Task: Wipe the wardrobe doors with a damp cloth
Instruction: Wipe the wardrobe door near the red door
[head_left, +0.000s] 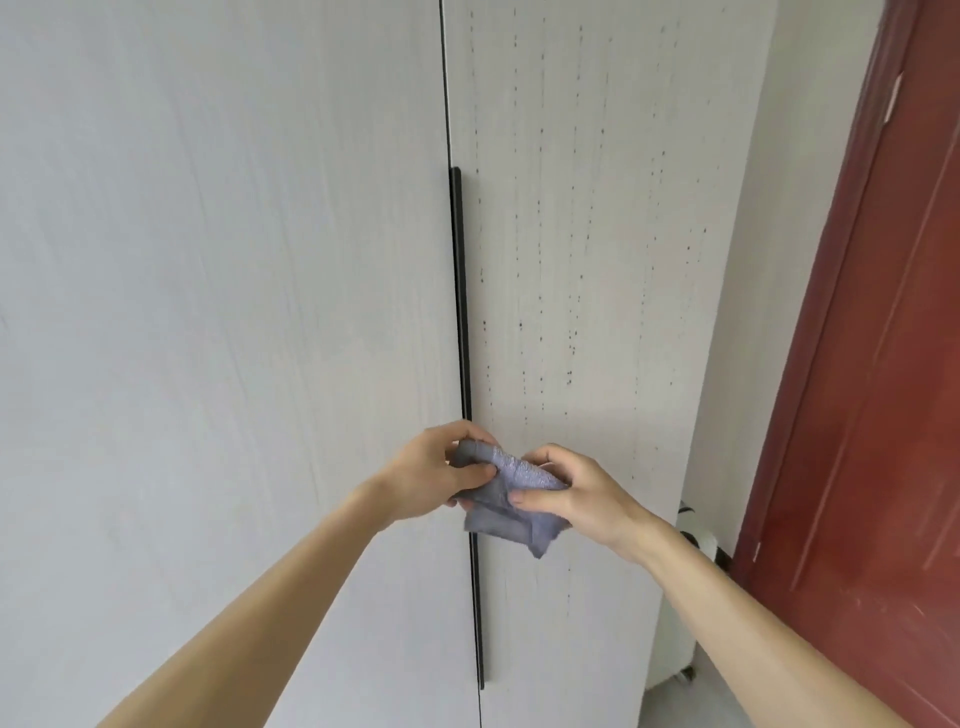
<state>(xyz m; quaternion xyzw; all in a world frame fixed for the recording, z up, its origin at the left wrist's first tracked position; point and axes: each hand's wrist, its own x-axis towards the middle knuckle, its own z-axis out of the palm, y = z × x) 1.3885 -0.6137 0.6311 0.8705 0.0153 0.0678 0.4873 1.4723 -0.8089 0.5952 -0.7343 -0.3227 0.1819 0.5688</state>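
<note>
Grey-blue cloth (506, 493) was bunched between both hands, held in the air just in front of the wardrobe, near the lower part of the black handle (460, 291). No contact w/ either door, as far as could be told. L hand (436, 473) pinched the cloth's upper-left fold, thumb against curled fingers. R hand (576, 493) gripped the right side, thumb on top, fingers curled under. Read as refolding or turning the cloth to a fresh face; judgement only.

Progress: R door (597, 234) carried many dark specks (571, 343) and thin vertical drip runs, from the top down to about hand height. That panel looked not yet wiped, or wetted only. L door (234, 312) was pale and even, no specks seen. It was either done already or never dirty; couldn't tell which. Cloth dampness not visible.

Left to do, est.: whole R door at least, incl. the strip beside the handle, poss. the handle itself. Lower parts of both doors were mostly out of view.

Red door (883, 364) stood to the right, beyond a pale wall (737, 312) strip.
</note>
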